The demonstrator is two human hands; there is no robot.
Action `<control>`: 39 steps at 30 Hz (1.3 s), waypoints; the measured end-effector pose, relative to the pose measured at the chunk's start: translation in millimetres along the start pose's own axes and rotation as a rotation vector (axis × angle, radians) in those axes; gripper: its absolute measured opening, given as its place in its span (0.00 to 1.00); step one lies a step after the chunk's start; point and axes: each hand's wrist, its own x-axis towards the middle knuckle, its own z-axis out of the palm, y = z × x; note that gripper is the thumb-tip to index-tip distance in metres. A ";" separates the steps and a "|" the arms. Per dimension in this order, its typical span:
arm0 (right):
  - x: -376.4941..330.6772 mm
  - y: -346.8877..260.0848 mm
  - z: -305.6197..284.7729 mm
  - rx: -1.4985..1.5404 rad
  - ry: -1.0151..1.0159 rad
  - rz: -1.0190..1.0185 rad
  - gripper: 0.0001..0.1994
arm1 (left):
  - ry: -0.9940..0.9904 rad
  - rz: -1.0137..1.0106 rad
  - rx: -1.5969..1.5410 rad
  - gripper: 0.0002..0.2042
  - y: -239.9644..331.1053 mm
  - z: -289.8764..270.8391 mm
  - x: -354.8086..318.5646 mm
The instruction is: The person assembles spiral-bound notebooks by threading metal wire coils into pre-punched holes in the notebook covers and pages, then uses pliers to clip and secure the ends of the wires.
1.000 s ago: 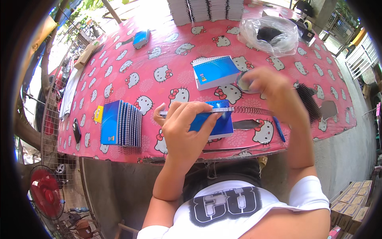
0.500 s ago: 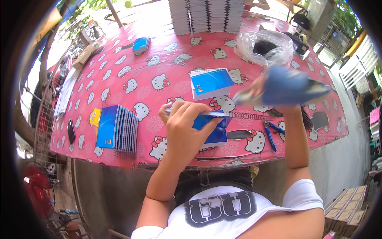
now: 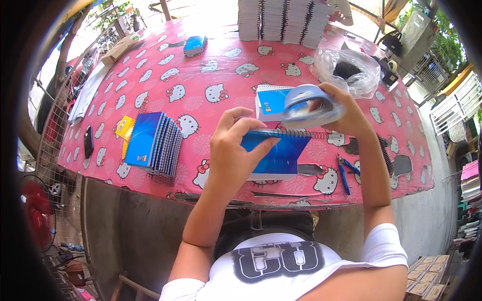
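My left hand [image 3: 236, 140] pinches a blue notebook [image 3: 281, 150] at its spiral-bound top edge, thumb in front and fingers behind. A thin wire coil [image 3: 321, 135] runs through that edge and sticks out past its right end. My right hand [image 3: 344, 113] grips a pale blue-and-white looped tool [image 3: 304, 105], smeared by motion, just above the notebook; its exact kind I cannot make out. Behind it lies another blue notebook [image 3: 270, 100], partly covered by the tool. Blue-handled pliers [image 3: 344, 178] rest on the table, right of the held notebook.
A pile of blue spiral notebooks [image 3: 145, 140] stands at the left, near yellow packets [image 3: 124, 128] and a black phone [image 3: 89, 142]. Tall stacks of bound paper [image 3: 283, 22] rise at the far edge. A clear plastic bag [image 3: 369, 75] sits at the back right of the pink-covered table [image 3: 165, 118].
My right hand has brought the blue-and-white tool leftward, nearer the notebook, and turned it. The notebook in my left hand has tilted so its blue cover shows. The view has shifted slightly.
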 end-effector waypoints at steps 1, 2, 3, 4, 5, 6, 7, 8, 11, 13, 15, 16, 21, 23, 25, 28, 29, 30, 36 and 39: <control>-4.4 5.5 1.3 0.132 0.027 -0.043 0.23 | -0.002 -0.004 -0.025 0.13 -1.3 0.0 -2.8; -7.6 10.1 3.2 0.264 0.050 -0.091 0.24 | 0.001 -0.009 -0.049 0.13 -4.7 1.8 -6.2; -8.6 13.5 4.0 0.396 0.072 -0.138 0.25 | 0.005 -0.013 -0.073 0.13 -7.0 2.4 -7.9; -5.8 16.4 4.8 0.255 0.037 -0.109 0.25 | -0.001 0.009 -0.098 0.13 -8.8 1.5 -7.3; 0.8 1.3 11.4 0.118 0.006 -0.071 0.25 | -0.017 0.027 -0.125 0.13 -10.3 0.0 -8.0; 4.1 -6.9 15.7 -0.019 -0.026 -0.034 0.24 | -0.033 0.045 -0.152 0.13 -11.4 -1.2 -9.2; 3.4 -2.3 16.5 0.057 -0.028 0.054 0.25 | -0.044 0.017 -0.186 0.14 -11.0 -1.4 -12.3; 4.6 -2.6 18.7 0.117 -0.045 0.037 0.25 | -0.043 -0.009 -0.214 0.16 -10.2 -1.6 -14.8; -1.1 -6.4 26.8 0.296 -0.089 0.003 0.23 | -0.063 -0.102 -0.298 0.21 -14.5 -0.6 -18.7; -0.2 -6.8 27.2 0.185 -0.011 -0.008 0.22 | -0.078 -0.195 -0.449 0.24 -19.7 1.4 -25.6; 9.0 -6.1 25.5 0.050 0.012 -0.034 0.21 | -0.057 -0.300 -0.677 0.26 -24.8 3.6 -28.1; 13.9 -8.2 25.6 -0.029 0.001 -0.043 0.21 | -0.047 -0.258 -0.685 0.25 -27.0 4.6 -25.2; 17.9 -15.1 36.4 0.138 -0.065 -0.067 0.21 | 0.047 -0.269 -0.863 0.21 -33.4 2.4 -31.8; 19.5 -16.2 41.0 0.354 -0.096 -0.078 0.21 | 0.100 -0.271 -0.809 0.19 -33.9 -3.5 -34.4; 25.1 -19.5 43.8 0.141 -0.035 -0.040 0.20 | 0.125 -0.274 -0.752 0.16 -34.1 -9.1 -41.1; 27.6 -13.6 42.3 0.290 -0.102 -0.054 0.21 | 0.141 -0.262 -0.697 0.12 -34.0 -12.8 -40.2; 27.0 -18.0 48.2 0.177 -0.059 -0.039 0.22 | 0.130 -0.283 -0.687 0.12 -33.0 -16.5 -39.9; 25.9 -20.3 52.2 0.063 -0.014 -0.023 0.22 | 0.117 -0.303 -0.678 0.12 -32.7 -19.4 -40.3; -55.9 80.4 11.2 -0.727 0.555 0.538 0.21 | 0.069 -0.286 -0.991 0.12 -27.7 -10.6 -33.5; -109.7 126.6 11.7 -0.744 0.287 0.768 0.24 | 0.017 -0.213 -0.683 0.16 -40.6 -8.6 -25.8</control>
